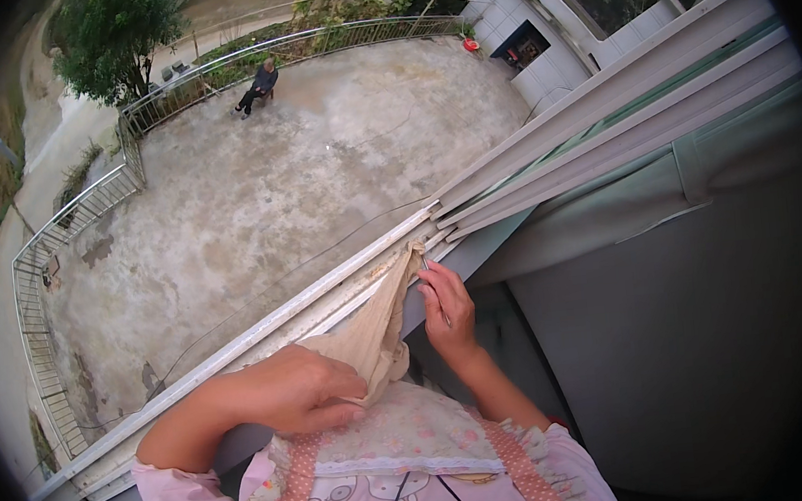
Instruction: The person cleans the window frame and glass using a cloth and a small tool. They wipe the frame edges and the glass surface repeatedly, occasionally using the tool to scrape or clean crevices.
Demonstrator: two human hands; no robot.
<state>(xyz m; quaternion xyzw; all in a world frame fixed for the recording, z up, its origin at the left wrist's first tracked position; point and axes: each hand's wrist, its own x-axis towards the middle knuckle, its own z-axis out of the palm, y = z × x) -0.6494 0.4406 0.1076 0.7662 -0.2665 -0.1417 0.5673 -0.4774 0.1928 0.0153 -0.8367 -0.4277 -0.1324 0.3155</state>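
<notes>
A beige cloth [372, 332] hangs taut across the window's sliding track [335, 310]. My left hand [306, 387] grips its lower end, close to my floral apron [416, 421]. My right hand [447, 307] pinches a thin metal rod-like tool [446, 318], its kind not clear. The rod's upper end meets the bunched tip of the cloth, over the track beside the stacked window sashes. Whether the rod's end sits inside the cloth or only against it is hidden.
Sliding sash frames [610, 103] stand at the right, with a grey-green curtain [743, 149] beside them. Beyond the sill, below, lies a concrete yard [262, 212] bounded by a metal railing [82, 207]. A person [261, 87] sits out there, and a red basin [471, 45] stands near a tiled wall.
</notes>
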